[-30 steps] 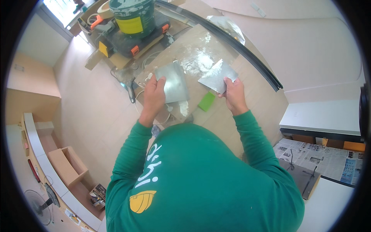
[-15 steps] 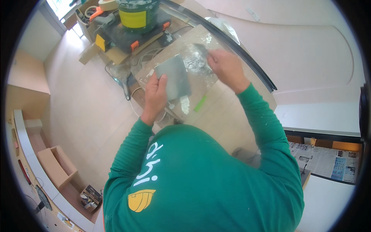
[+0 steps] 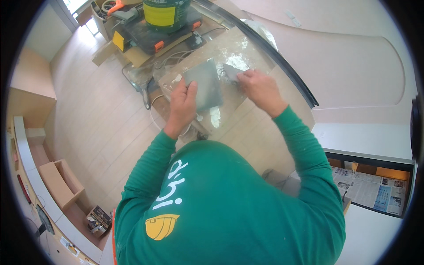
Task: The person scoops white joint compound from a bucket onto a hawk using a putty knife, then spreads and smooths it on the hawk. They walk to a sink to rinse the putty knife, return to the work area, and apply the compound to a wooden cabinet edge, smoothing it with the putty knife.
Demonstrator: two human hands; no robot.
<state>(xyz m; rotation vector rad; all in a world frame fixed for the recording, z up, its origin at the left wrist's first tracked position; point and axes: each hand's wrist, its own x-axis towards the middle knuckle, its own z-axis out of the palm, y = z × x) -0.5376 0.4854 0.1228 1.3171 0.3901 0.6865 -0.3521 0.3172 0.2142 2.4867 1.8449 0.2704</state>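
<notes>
Metal plate in left hand, small metal blade in right hand, above a paste-marked board.
Clock read from plate, upper middle of view: dark-handled tool toward nine, kind hard to make out; green bucket at eleven, top cut off by frame. Left hand grips plate, thumb on its face, other fingers partly hidden. White smear near five. White paste at two, partly behind blade; contact unclear. Right hand closed on blade's near end, fingertips hidden.
</notes>
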